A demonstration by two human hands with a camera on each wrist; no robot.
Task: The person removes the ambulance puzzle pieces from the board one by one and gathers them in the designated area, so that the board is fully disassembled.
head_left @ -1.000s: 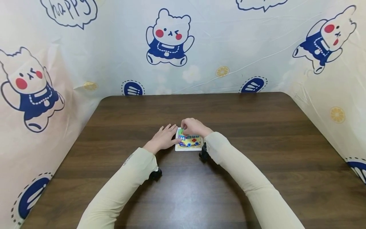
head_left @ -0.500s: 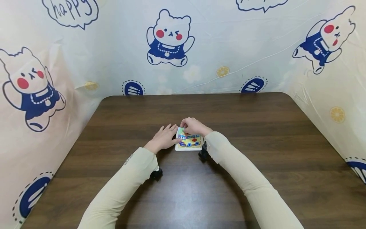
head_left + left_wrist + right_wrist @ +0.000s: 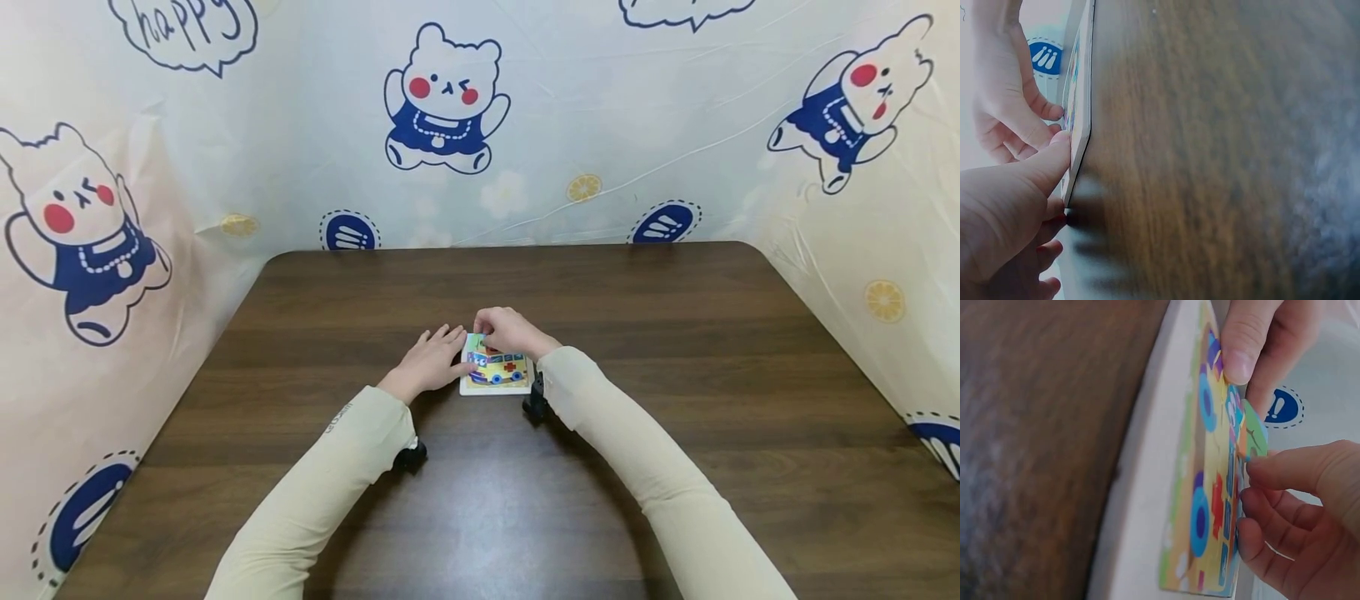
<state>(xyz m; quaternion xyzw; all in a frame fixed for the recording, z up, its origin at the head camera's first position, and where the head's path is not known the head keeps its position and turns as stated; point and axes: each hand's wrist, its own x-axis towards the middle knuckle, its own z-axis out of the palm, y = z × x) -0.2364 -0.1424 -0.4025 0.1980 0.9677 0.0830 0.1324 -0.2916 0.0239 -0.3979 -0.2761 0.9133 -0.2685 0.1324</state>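
The person's left sleeve (image 3: 307, 487) is made of pale cream cloth, softly creased, with small dark lettering (image 3: 337, 418), too fine to be read, printed on its outer side near the cuff (image 3: 393, 414) and a small black device (image 3: 409, 457) worn at its inner side. To the right of the left sleeve, a matching right sleeve (image 3: 645, 458) can be seen, with a second black device (image 3: 535, 402) set on the side facing it. Beyond the left sleeve's cuff, the left hand (image 3: 426, 365) is left bare, its thumbnail (image 3: 1239, 366) trimmed short.
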